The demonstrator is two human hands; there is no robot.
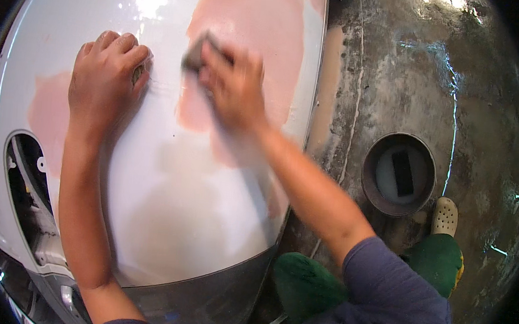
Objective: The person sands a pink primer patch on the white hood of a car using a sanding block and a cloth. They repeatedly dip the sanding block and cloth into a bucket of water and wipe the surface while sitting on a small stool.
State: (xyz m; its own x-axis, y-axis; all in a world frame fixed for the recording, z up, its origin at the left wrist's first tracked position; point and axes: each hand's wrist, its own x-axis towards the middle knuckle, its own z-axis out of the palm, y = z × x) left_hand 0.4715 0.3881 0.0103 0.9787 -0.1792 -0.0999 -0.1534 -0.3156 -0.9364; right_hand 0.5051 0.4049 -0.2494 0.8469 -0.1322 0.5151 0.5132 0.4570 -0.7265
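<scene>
A white car body panel with pink filler patches fills the left and middle of the head view. My right hand grips a dark grey rectangular pad, blurred, pressed on the left part of the large upper pink patch. To its left, my left hand rests on the white paint with its fingers curled round a small greenish-grey lump, perhaps a sponge, mostly hidden by the fingers. A smaller pink patch lies beside that hand, farther left.
An opening cuts into the panel at the left, and a dark grey trim borders its lower end. On the wet concrete floor at the right stands a round bucket holding liquid and a black block, near my clog.
</scene>
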